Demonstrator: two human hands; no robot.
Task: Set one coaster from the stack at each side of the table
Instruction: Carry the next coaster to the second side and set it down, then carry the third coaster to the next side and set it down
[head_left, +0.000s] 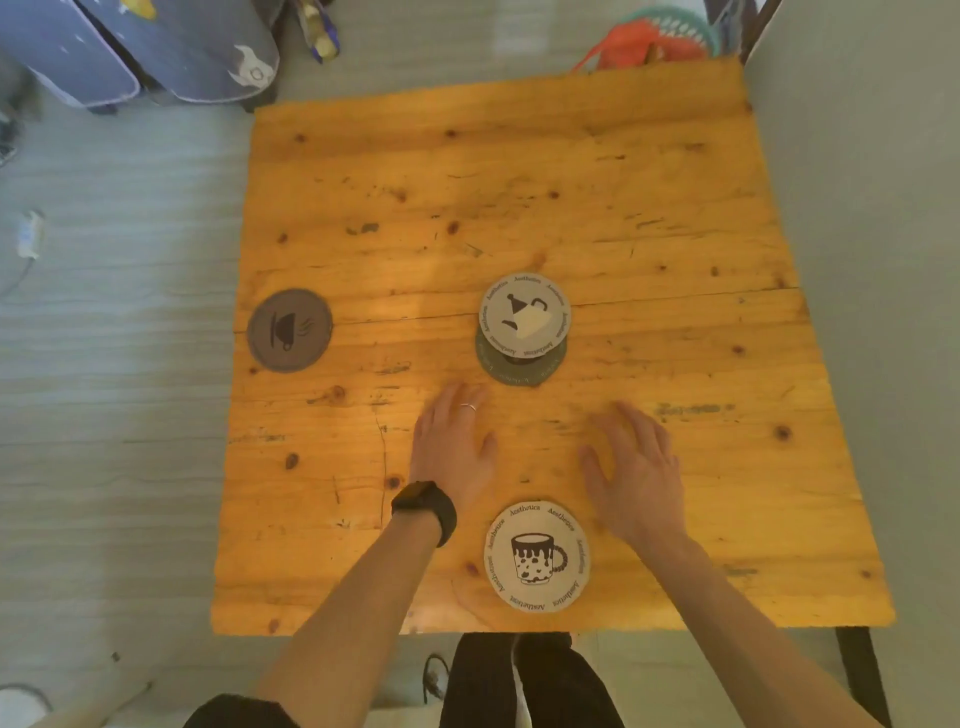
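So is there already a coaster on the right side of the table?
No, the right side of the table is bare wood; coasters lie only at the left edge, the near edge and in the middle stack.

Four round coasters on one wooden table (623, 182): two stacked (523, 317) mid-frame, one grey (289, 330) at left edge, one pale (536, 556) at bottom. Two bare hands, left (454, 447) and right (636, 467).

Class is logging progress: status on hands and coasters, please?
Left hand and right hand open, empty. Coasters set left and near; stack holds two. Path clear.
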